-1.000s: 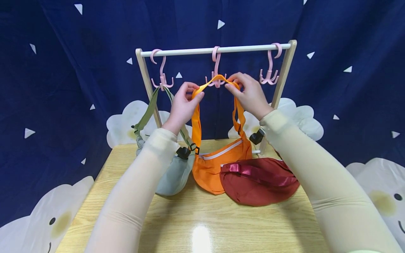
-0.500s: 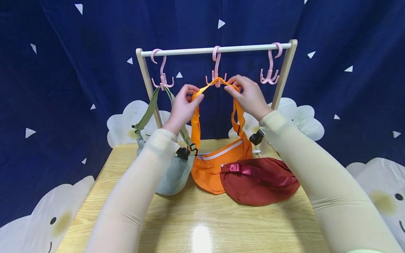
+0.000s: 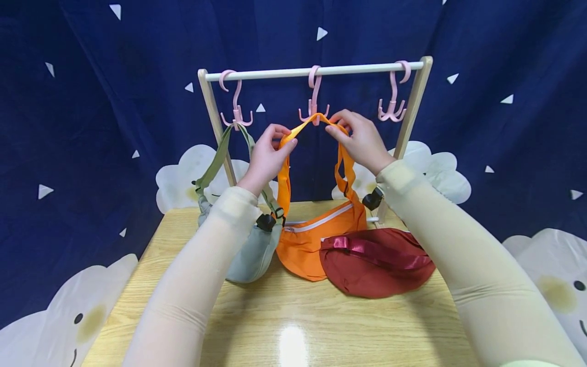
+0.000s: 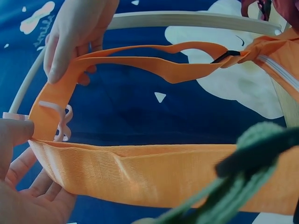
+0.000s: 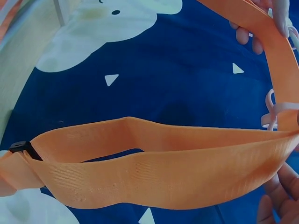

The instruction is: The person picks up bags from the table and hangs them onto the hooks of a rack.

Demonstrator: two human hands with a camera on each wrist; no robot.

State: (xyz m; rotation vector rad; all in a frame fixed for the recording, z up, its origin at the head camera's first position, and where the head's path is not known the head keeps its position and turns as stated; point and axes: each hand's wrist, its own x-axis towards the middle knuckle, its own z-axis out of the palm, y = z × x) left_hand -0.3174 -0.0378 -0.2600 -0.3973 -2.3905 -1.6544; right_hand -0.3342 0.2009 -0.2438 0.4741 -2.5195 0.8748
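My left hand [image 3: 267, 159] and right hand [image 3: 365, 141] each pinch the strap [image 3: 284, 181] of an orange waist bag between thumb and fingers. Between them the strap arches up at the middle pink hook hanger [image 3: 314, 102]. In both wrist views, one curved prong [image 5: 285, 107] of this hanger shows in front of the strap's inner side. Below, the orange bag [image 3: 300, 257] with a white zipper stands on the table, its right part behind a dark red waist bag [image 3: 373, 270]. A black buckle [image 5: 21, 147] joins the strap at one side.
A grey-green waist bag [image 3: 254, 260] hangs by its green strap [image 3: 215, 163] from the left pink hanger [image 3: 236, 114], partly behind my left forearm. Another pink hanger [image 3: 392, 104] is at the right of the white rail [image 3: 275, 75]. The rack stands on a wooden table [image 3: 257, 326].
Both hands have come down slightly with the orange strap, so its arch sits a little lower at the middle hanger. The bags on the table look almost unmoved.
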